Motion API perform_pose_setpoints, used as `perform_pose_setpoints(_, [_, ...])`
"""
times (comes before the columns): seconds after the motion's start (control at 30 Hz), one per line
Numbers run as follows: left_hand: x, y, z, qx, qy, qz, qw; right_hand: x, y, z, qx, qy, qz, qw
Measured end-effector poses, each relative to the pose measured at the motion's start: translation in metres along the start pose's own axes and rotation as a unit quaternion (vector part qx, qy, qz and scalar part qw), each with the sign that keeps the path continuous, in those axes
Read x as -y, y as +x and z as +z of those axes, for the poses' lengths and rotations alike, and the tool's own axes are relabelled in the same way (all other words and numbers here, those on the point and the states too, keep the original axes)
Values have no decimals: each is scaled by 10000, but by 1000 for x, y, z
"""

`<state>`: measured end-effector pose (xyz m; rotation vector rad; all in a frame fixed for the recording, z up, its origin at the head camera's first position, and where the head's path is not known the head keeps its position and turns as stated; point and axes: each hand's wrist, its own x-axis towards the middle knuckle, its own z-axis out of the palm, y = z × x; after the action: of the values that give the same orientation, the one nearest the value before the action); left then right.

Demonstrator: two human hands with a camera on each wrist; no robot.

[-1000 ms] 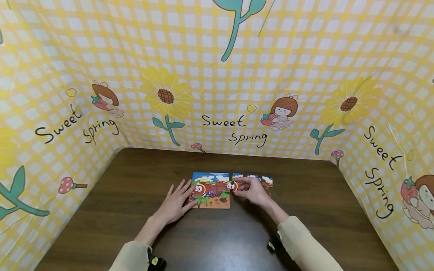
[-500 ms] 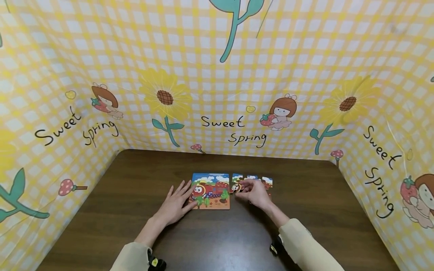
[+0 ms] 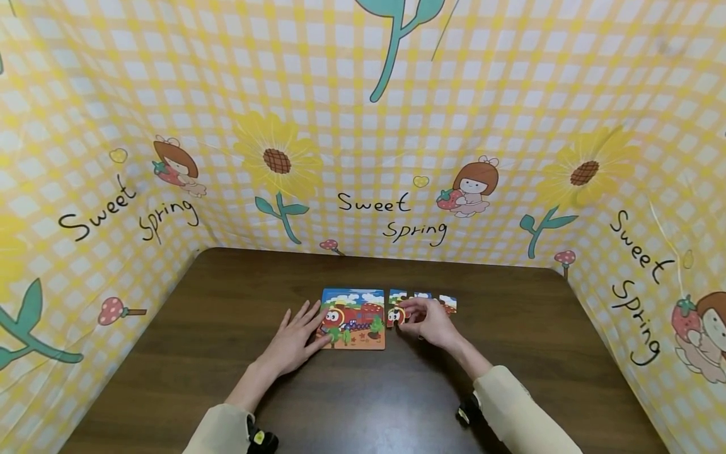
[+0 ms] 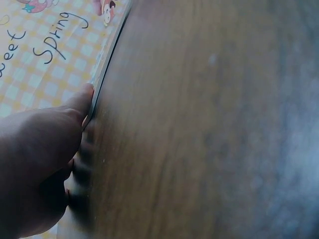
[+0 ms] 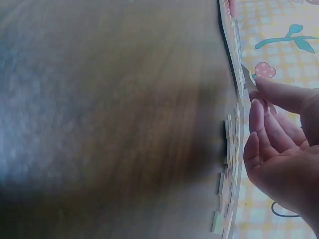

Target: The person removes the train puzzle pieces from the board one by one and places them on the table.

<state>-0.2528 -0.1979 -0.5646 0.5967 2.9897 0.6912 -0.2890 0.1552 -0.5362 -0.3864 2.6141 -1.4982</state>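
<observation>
A colourful picture board (image 3: 363,337) showing a red cartoon train lies flat on the table. My left hand (image 3: 290,345) rests with fingers spread on its left edge; in the left wrist view, the thumb (image 4: 82,99) lies along the board's side. Just right of the board, my right hand (image 3: 429,321) pinches a jigsaw piece (image 3: 394,316) with a white-eyed face on it. In the right wrist view, that piece (image 5: 247,79) is tilted between thumb and fingertips, above the line of loose pieces. Part of it is hidden by the fingers.
Several loose jigsaw pieces (image 3: 448,304) lie right of the board, partly covered by my right hand. The brown table (image 3: 363,391) is bordered at the back and sides by a yellow checked cloth (image 3: 363,145).
My right hand has moved the jigsaw piece from the board's right edge a little to the right and nearer me. My left hand has stayed on the board.
</observation>
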Motion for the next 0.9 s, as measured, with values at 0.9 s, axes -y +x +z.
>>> perform_pose_setpoints(0.9, [0, 0, 0, -36, -60, -7, 10000, -72, 27, 15, -576, -1979, -1545, 9662])
